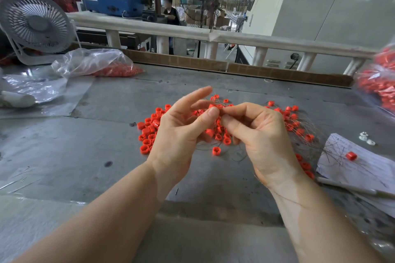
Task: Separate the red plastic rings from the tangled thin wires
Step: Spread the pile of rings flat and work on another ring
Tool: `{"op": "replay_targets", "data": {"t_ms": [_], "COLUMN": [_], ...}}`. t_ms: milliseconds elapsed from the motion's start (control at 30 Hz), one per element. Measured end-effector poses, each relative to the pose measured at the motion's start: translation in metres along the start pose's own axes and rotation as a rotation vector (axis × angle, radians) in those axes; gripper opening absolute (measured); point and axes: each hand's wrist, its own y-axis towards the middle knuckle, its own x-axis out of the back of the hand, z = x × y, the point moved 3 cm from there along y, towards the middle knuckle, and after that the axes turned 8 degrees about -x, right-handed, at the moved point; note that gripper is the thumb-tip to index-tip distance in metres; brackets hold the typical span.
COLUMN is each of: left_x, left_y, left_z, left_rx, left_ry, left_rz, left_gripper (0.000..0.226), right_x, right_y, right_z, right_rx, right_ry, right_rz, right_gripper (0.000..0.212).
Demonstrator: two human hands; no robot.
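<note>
Two hands, left hand and right hand, both pinching one small red plastic ring on tangled thin wires; dozens more rings on grey desk; two clear plastic bags.

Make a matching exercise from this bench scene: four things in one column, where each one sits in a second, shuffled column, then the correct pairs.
Things:
1. white desk fan
2. printed paper sheet
3. clear bag of red rings
4. loose red rings

Places:
A. far left corner of the table
B. middle of the table, under the hands
C. right side of the table, with one red ring lying on it
D. left of centre, at the back of the table

Pairs: 1-A, 2-C, 3-D, 4-B
</note>
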Motion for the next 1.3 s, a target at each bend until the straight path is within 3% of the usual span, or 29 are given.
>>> {"op": "replay_targets", "data": {"t_ms": [133,600,1300], "left_x": [-0.0039,-0.003,0.0], "left_y": [-0.0003,-0.0005,0.0027], "left_z": [0.0004,0.0027,0.0046], "left_rx": [0.062,0.194,0.12], "left_ry": [-0.043,-0.172,-0.047], "left_rz": [0.031,0.091,0.027], "left_gripper": [0.018,0.022,0.018], "right_x": [-0.0011,-0.0028,-0.0036], "right_y": [-0.0001,-0.0012,-0.0025], "right_z": [0.0006,0.0026,-0.0025], "right_rx": [0.006,0.023,-0.075], "right_ry": [0.024,0.064,0.057], "right_rz": [0.026,0.054,0.089], "right_gripper": [0.012,0.011,0.021]}}
